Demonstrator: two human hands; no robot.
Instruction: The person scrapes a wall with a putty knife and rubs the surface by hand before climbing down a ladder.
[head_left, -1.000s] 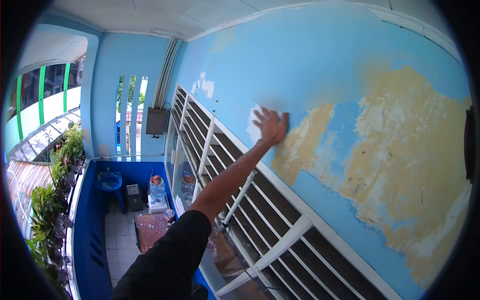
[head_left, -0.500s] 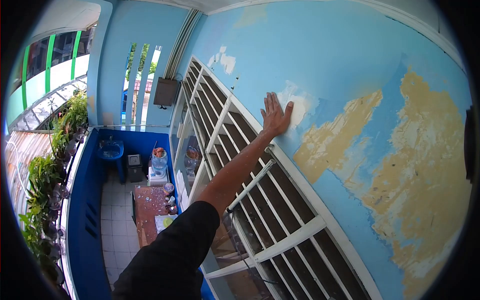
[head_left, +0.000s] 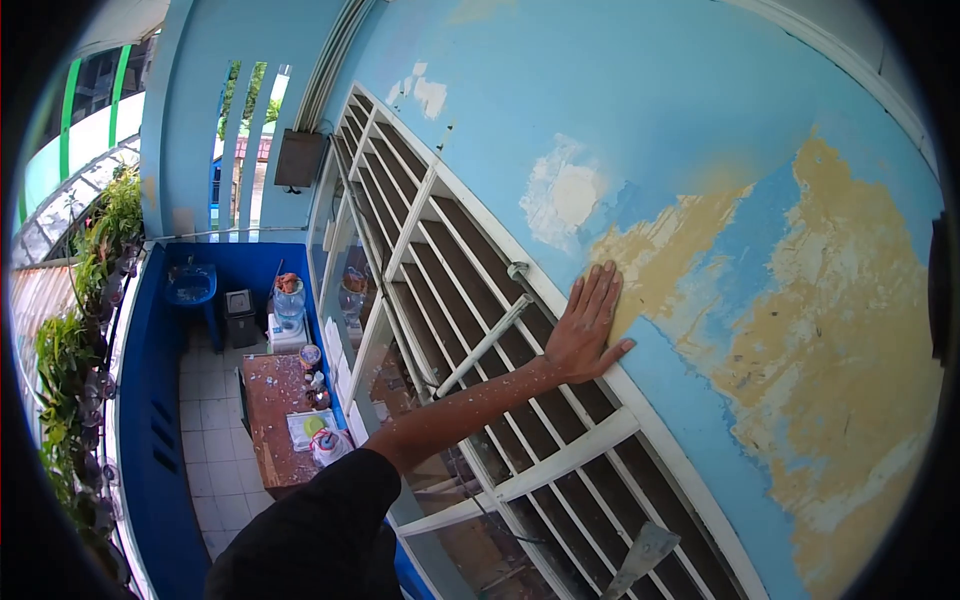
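Observation:
My left hand (head_left: 585, 335) lies flat with its palm on the wall, fingers stretched out and thumb apart, holding nothing. Its fingertips reach the lower edge of a tan, peeled patch (head_left: 665, 240), beside the white frame of the louvred window (head_left: 520, 400). Up and to the left of the hand, a white filler patch (head_left: 575, 195) stands out on the light blue wall (head_left: 690, 110). A scraper with a flat metal blade (head_left: 645, 555) pokes in at the bottom edge; what holds it is out of frame. My right hand does not show.
A white rod (head_left: 485, 345) sticks out from the louvres. Below left, a speckled brown table (head_left: 275, 410) carries jars and papers. Further back are a water bottle (head_left: 289, 305), a bin (head_left: 240, 318) and a blue sink (head_left: 191, 284). Plants (head_left: 65, 350) line the left ledge.
My left hand has moved down and right along the wall, off the white filler patch to the tan patch's edge. The scraper has come into view at the bottom. The view has shifted slightly.

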